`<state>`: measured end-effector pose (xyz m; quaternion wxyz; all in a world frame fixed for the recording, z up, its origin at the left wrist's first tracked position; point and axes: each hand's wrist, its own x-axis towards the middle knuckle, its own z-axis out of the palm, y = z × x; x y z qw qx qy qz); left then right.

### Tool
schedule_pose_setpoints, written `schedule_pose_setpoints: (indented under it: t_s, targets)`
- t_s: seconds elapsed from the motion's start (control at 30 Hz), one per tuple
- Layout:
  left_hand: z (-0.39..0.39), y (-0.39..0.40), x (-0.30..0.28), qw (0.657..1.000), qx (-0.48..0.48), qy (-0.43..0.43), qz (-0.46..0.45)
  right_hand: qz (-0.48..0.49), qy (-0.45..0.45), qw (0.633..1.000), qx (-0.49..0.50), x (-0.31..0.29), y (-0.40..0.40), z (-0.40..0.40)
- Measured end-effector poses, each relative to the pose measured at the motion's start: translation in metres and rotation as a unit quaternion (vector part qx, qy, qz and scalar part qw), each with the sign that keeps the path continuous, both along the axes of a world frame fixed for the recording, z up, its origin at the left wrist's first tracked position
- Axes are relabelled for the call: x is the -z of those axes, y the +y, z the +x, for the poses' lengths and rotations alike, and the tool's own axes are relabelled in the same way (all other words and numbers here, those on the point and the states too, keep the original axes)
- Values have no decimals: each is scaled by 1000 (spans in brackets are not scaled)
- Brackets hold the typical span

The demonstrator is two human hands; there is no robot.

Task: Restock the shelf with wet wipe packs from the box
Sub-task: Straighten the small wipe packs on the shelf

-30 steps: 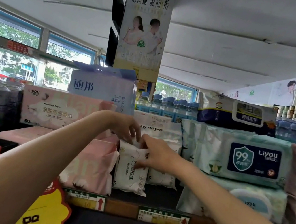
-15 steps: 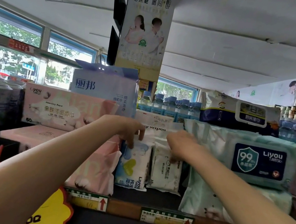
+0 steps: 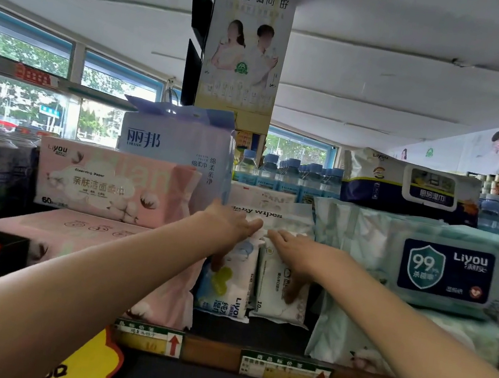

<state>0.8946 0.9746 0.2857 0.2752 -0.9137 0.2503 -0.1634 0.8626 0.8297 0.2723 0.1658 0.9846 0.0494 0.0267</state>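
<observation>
Two small wet wipe packs stand upright side by side on the shelf (image 3: pixel 217 350). My left hand (image 3: pixel 229 229) holds the top of the blue-and-white pack (image 3: pixel 228 289), fingers over its upper edge and thumb down its front. My right hand (image 3: pixel 294 250) holds the top of the white pack (image 3: pixel 273 302) the same way. The fingertips of both hands nearly meet above the packs. A "Baby wipes" pack (image 3: pixel 265 212) lies behind them. The box is out of view.
Pink Liyou tissue packs (image 3: pixel 103 183) are stacked to the left. Large green Liyou wipe packs (image 3: pixel 443 269) are piled to the right. A blue tissue bundle (image 3: pixel 176 148) and water bottles (image 3: pixel 289 172) stand behind. Price tags (image 3: pixel 282 368) line the shelf edge.
A second ago both hands held one white pack at the front. It now stands to the right of the blue-and-white pack, and each hand has settled on one pack's top.
</observation>
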Motion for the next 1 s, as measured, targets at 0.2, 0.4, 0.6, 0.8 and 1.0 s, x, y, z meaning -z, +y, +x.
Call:
schedule_pose_setpoints:
  t_s: [0.2,0.4,0.6,0.8,1.0]
  targets:
    - [-7,3,-5,997,-36,46,-58,56,-17,998,-33,-7,0,-1]
    - [-5,11,-34,935,14,241,-258,31,7,998,58,-27,1,-3]
    - [-4,4,-20,937,-27,285,-198,20,25,999,42,-20,3,-7]
    - [-3,11,-32,897,4,315,-309,15,-16,999,24,-36,4,-2]
    - [5,8,-28,946,-24,231,-228,-131,-27,991,-17,-22,3,-6]
